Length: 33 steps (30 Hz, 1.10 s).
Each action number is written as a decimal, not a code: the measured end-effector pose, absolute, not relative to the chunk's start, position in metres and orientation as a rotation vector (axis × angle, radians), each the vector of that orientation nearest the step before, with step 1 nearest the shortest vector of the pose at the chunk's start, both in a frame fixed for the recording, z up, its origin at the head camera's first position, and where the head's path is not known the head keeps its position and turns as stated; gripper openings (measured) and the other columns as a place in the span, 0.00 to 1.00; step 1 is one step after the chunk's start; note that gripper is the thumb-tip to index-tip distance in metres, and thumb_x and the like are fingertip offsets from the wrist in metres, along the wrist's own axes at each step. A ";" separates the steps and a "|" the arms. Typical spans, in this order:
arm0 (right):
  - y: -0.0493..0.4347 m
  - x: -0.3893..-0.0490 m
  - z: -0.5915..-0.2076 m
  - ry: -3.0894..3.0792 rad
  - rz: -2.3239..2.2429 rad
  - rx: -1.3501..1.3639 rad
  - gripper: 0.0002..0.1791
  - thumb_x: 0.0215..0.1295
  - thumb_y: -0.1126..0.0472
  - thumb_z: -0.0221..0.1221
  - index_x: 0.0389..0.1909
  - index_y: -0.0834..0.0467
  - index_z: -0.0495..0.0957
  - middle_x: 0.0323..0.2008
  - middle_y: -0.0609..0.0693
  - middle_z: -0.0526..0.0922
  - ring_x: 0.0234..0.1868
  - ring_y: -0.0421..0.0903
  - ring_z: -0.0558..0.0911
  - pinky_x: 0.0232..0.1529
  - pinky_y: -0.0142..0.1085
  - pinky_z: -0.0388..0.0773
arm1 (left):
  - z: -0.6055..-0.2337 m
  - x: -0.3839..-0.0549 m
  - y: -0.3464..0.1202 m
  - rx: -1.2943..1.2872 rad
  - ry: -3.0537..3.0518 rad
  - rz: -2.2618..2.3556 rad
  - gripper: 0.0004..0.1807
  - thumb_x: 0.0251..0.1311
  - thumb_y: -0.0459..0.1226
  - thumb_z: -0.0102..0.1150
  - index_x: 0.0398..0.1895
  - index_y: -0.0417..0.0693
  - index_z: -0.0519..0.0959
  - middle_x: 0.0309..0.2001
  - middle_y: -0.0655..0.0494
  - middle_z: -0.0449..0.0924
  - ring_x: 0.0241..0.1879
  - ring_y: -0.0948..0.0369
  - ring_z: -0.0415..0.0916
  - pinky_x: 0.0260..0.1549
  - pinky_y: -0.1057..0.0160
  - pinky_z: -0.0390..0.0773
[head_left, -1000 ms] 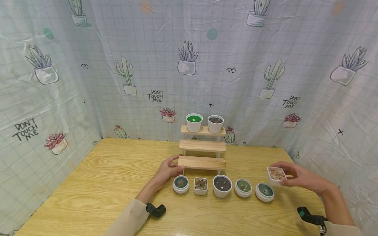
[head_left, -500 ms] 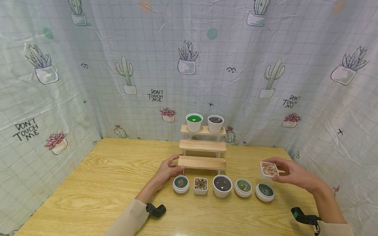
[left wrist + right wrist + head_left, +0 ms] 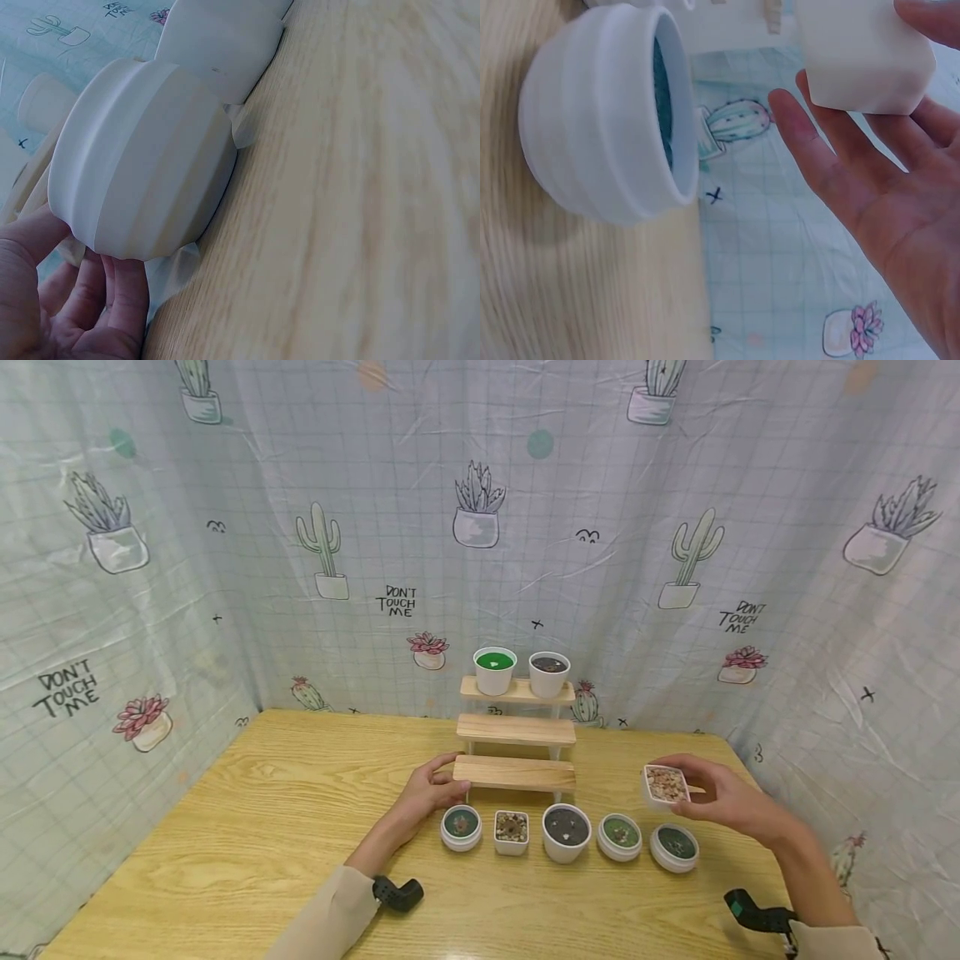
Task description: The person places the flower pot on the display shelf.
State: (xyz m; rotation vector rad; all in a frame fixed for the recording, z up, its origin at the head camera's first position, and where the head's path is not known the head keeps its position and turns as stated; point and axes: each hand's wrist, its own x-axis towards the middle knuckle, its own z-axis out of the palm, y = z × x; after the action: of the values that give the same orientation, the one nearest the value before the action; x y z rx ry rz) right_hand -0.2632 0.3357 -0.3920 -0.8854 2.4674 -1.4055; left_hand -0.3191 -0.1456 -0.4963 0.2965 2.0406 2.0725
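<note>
Your right hand point(image 3: 729, 799) held the square pot point(image 3: 666, 785) of pale pebbles in the air, above the table point(image 3: 300, 827), to the right of the wooden stand point(image 3: 513, 728). The thumb and fingers were clamped on opposite sides of this pot, and the dark-green round pot point(image 3: 674, 852) stood just in front of it, apart. Your left hand point(image 3: 423, 795) gripped the left end of the lowest board point(image 3: 513, 772), thumb before and fingers behind; their exact contact I cannot tell. I judge that the step in hand was the carrying of the pot, while the stand was steadied. The next move called, it seems to me, for a level pot, so that nothing spilled, and for a firm left grip against any shift.
</note>
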 end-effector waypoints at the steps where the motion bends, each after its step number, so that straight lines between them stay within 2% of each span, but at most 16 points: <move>1: 0.334 -0.264 -0.393 2.475 -1.398 -0.891 0.29 0.72 0.70 0.59 0.73 0.65 0.66 0.60 0.35 0.76 0.57 0.32 0.80 0.49 0.33 0.82 | -0.497 -0.320 -0.145 0.297 2.041 2.071 0.43 0.66 0.39 0.70 0.80 0.49 0.59 0.40 0.54 0.85 0.42 0.61 0.84 0.45 0.64 0.85; 7: 0.326 -0.266 -0.397 2.527 -1.365 -0.887 0.29 0.72 0.67 0.61 0.72 0.62 0.68 0.62 0.39 0.75 0.57 0.29 0.78 0.49 0.32 0.82 | -0.497 -0.322 -0.144 0.306 2.040 2.070 0.43 0.66 0.39 0.69 0.81 0.48 0.58 0.37 0.56 0.84 0.40 0.62 0.83 0.43 0.64 0.84; 14: 0.314 -0.270 -0.395 2.549 -1.316 -0.887 0.29 0.72 0.65 0.62 0.72 0.62 0.68 0.64 0.61 0.74 0.58 0.27 0.77 0.50 0.33 0.82 | -0.496 -0.322 -0.144 0.311 2.048 2.070 0.43 0.66 0.39 0.69 0.81 0.49 0.59 0.38 0.54 0.84 0.40 0.62 0.83 0.43 0.64 0.84; 17: 0.308 -0.272 -0.393 2.570 -1.289 -0.891 0.29 0.72 0.64 0.63 0.72 0.61 0.69 0.64 0.65 0.73 0.58 0.26 0.76 0.50 0.33 0.82 | -0.496 -0.323 -0.144 0.311 2.051 2.069 0.43 0.66 0.39 0.69 0.80 0.50 0.59 0.39 0.52 0.84 0.41 0.62 0.84 0.44 0.64 0.84; 26: 0.296 -0.278 -0.388 2.570 -1.259 -0.917 0.31 0.70 0.63 0.65 0.72 0.62 0.69 0.65 0.63 0.75 0.57 0.28 0.77 0.52 0.31 0.81 | -0.499 -0.324 -0.145 0.304 2.049 2.061 0.43 0.65 0.40 0.70 0.80 0.49 0.59 0.39 0.54 0.84 0.40 0.62 0.83 0.43 0.64 0.84; 33: 0.284 -0.285 -0.382 2.509 -1.277 -0.956 0.32 0.70 0.66 0.64 0.73 0.65 0.66 0.60 0.63 0.76 0.52 0.36 0.80 0.51 0.32 0.82 | -0.498 -0.322 -0.146 0.306 2.059 2.061 0.44 0.65 0.40 0.70 0.80 0.49 0.59 0.39 0.53 0.84 0.42 0.61 0.84 0.44 0.63 0.84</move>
State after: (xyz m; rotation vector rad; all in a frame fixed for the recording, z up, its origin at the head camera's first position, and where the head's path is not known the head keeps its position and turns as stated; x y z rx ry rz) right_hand -0.2850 0.2842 -0.3819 -0.9560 2.5091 -1.2773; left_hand -0.3217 -0.1461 -0.4982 0.3061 2.0591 2.0609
